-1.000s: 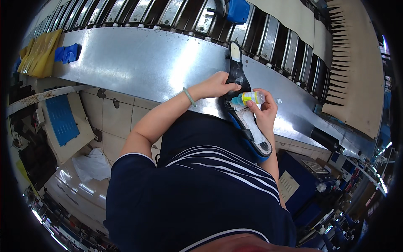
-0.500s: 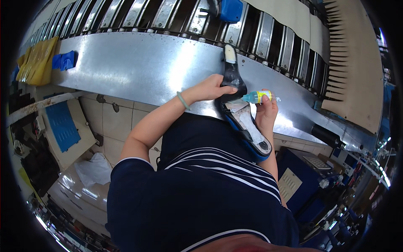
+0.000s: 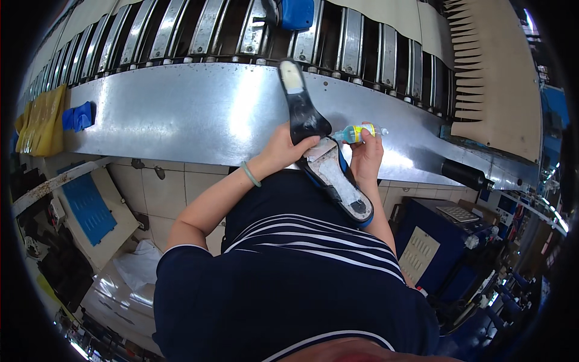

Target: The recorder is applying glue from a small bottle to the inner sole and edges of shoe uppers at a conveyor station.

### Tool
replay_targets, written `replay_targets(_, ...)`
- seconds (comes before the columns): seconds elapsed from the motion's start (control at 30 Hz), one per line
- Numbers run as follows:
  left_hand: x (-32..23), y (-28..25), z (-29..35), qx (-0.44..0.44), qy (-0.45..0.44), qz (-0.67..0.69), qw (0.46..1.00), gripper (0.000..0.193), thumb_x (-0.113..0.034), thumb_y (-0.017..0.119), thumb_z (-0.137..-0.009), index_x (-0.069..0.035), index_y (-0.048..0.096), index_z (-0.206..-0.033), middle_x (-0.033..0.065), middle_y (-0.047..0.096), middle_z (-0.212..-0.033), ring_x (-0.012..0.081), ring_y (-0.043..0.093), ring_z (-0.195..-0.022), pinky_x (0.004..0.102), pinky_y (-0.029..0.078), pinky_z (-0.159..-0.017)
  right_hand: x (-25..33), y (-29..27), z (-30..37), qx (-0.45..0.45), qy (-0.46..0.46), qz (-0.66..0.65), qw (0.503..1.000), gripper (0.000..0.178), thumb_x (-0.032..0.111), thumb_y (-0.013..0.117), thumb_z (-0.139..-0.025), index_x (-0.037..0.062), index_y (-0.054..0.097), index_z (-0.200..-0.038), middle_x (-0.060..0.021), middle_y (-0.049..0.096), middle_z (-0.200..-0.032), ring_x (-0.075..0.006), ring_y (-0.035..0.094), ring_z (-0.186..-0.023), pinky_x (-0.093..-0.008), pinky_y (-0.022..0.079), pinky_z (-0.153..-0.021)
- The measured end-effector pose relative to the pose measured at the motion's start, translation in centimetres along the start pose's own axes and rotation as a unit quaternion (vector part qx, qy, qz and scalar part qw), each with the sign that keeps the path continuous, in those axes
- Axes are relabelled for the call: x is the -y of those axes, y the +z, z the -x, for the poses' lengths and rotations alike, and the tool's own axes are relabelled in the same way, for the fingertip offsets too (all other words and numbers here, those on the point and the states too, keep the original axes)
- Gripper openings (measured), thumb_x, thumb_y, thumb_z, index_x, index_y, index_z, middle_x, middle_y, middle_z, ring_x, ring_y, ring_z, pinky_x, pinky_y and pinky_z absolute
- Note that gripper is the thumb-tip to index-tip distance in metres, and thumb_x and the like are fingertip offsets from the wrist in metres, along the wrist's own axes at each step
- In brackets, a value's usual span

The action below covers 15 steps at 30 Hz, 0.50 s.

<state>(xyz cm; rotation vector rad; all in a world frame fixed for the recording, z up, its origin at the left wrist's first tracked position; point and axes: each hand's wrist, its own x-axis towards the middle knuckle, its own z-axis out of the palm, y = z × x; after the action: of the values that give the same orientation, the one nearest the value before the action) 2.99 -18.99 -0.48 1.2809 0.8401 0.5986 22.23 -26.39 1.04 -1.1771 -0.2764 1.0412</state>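
Note:
My left hand (image 3: 278, 151) grips an unfinished shoe (image 3: 336, 175) near its middle, thumb pressed on top. Its long pale underside tilts down toward my body, with black and blue edges. From the gripped spot a black sole piece (image 3: 306, 114) with a cream patch at its end sticks out away from me over the metal ledge. Closed around a small squeeze bottle (image 3: 354, 133) with bluish liquid and a yellow label is my right hand (image 3: 369, 155). The bottle lies nearly level, its nozzle pointing left at the shoe's middle. Whether liquid comes out is too small to tell.
Beyond the shiny metal ledge (image 3: 181, 114) runs a conveyor of metal slats (image 3: 205, 27), with a blue object (image 3: 297, 13) on it. Yellow sheets (image 3: 43, 123) and a blue piece (image 3: 77, 116) hang at the left. A fringed tan curtain (image 3: 500, 78) and black cylinder (image 3: 463, 173) are right.
Both hands, the shoe and the bottle have shifted slightly left in the picture; the view has turned a little as well. The black sole piece now leans more to the left.

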Motion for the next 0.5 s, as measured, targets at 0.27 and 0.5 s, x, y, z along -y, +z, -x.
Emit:
replay_targets(0.27, 0.6, -0.6, -0.7, -0.006, -0.02, 0.005, 1.0, 0.021, -0.014, 0.065, -0.089, 0.002, 0.068, -0.101, 0.0052, 0.07, -0.089, 0.0088, 0.062, -0.08, 0.0249, 0.05, -0.072, 0.5, 1.1, 0.3, 0.058, -0.071, 0.186, 0.978, 0.031, 0.004, 0.066, -0.088, 0.0001, 0.052, -0.115, -0.0059, 0.06, -0.098, -0.0108, 0.059, -0.088, -0.0245, 0.048, -0.08)
replay_targets(0.5, 1.2, -0.5, -1.0, -0.038, -0.025, 0.07, 0.997, 0.019, -0.015, 0.066, -0.088, 0.003, 0.068, -0.095, 0.0053, 0.07, -0.084, 0.0092, 0.062, -0.075, 0.0271, 0.05, -0.068, 0.5, 1.8, 0.3, 0.095, -0.056, 0.182, 0.977, 0.033, 0.001, 0.067, -0.086, -0.0003, 0.052, -0.115, -0.0058, 0.061, -0.098, -0.0108, 0.06, -0.088, -0.0238, 0.049, -0.079)
